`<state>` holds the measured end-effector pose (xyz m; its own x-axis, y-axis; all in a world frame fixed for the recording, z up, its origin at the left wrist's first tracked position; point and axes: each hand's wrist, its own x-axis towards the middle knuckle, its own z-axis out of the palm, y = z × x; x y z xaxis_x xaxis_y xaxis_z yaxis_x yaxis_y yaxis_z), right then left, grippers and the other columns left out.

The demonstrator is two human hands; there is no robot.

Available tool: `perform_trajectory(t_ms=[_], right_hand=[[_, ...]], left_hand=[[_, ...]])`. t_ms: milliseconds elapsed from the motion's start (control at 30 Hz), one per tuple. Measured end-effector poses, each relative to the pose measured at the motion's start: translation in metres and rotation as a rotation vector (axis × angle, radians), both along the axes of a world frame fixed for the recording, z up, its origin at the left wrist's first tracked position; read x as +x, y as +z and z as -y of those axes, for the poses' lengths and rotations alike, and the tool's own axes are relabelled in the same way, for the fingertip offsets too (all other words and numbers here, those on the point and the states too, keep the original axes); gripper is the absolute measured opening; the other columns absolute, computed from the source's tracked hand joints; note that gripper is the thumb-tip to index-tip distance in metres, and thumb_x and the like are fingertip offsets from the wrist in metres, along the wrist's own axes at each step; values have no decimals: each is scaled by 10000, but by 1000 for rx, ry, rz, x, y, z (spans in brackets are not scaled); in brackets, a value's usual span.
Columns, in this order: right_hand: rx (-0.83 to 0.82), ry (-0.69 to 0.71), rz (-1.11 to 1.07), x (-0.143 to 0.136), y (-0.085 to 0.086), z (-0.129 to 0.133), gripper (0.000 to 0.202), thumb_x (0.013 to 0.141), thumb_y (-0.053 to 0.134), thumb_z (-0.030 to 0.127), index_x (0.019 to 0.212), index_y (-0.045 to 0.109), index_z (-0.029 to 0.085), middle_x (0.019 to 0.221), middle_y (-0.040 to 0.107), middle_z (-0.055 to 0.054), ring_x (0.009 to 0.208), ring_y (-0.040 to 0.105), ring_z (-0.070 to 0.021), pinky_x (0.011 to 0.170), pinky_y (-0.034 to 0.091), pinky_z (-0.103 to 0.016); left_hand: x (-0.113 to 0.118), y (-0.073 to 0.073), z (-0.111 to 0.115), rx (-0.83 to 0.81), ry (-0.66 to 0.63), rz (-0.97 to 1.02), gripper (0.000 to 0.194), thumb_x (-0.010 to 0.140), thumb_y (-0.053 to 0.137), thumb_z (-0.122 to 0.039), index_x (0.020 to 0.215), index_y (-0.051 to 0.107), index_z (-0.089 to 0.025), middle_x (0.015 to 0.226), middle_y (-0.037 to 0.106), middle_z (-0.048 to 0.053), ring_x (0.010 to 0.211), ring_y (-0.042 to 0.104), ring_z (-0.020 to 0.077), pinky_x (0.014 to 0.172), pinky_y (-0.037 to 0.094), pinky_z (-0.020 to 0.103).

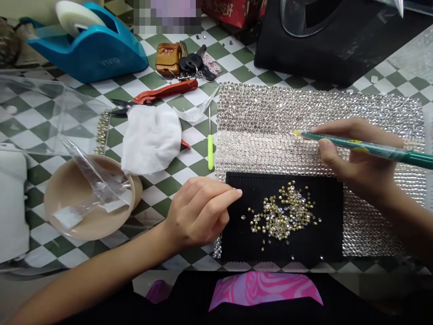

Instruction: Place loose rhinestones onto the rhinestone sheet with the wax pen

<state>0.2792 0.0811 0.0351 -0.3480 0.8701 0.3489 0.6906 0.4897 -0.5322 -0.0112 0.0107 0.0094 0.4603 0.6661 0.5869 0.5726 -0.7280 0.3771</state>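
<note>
My right hand (358,158) is closed round a green pen-like stick (358,146), whose yellow tip touches or hovers just over the sparkling rhinestone sheet (270,108). Over the left edge of a black ridged tray (324,239) is my left hand (203,210), its fingers curled and index finger pointing right; whether anything is pinched there is hidden. Loose gold-backed rhinestones (287,216) lie in a heap on the tray, which rests on the lower part of the sheet.
A beige bowl (50,198) with plastic bags, a white cloth (152,140), red-handled pliers (169,91) and a lime-handled pick (210,153) lie on the left. Behind are a blue tape dispenser (115,58), keys (192,63) and a black box (304,58).
</note>
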Motion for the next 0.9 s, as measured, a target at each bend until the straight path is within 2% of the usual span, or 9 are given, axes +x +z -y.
perform_trajectory(t_ms=[267,333,433,533,600,733,900], right_hand=[[-35,15,-12,0,1,-1,159,863,640,145,1010,686,184,954,707,37,837,655,-31,749,505,-137],[-46,6,-43,4,4,4,182,854,648,136,1021,687,198,970,706,37,855,654,-36,774,508,-148],[-54,5,-6,10,13,19,194,844,665,154,1020,688,232,943,703,47,815,655,-41,715,504,-160],[-135,147,6,12,21,38,169,859,619,149,1009,653,217,911,692,25,804,670,-65,657,519,-179],[-186,242,-26,10,23,47,186,862,569,117,1018,617,206,903,684,-1,843,683,-92,681,547,-202],[-204,258,-25,5,23,51,219,855,531,85,1016,595,219,880,682,-17,842,687,-115,697,568,-242],[-178,296,-15,2,22,49,180,833,562,80,969,608,188,846,677,-20,790,681,-104,664,557,-217]], left_hand=[[-1,1,0,0,-13,-2,262,861,471,33,1046,591,-109,862,678,69,785,647,185,683,536,317],[-1,1,0,-5,-18,-8,260,860,471,34,1045,590,-106,862,676,71,783,645,186,678,537,320],[0,1,0,-5,-24,-12,258,856,475,37,1045,592,-96,864,673,77,778,641,189,670,534,326],[0,0,0,1,-11,-4,261,863,475,32,1049,594,-107,860,676,71,775,644,184,667,532,320],[0,0,1,-5,1,-3,259,877,472,17,1052,592,-130,861,683,61,781,649,179,672,537,315],[0,-1,1,-7,-6,-13,240,887,472,4,1051,590,-127,868,684,66,781,656,186,667,542,323],[0,0,0,-4,1,-24,246,890,472,-3,1059,586,-141,873,683,58,783,656,182,673,542,321]])
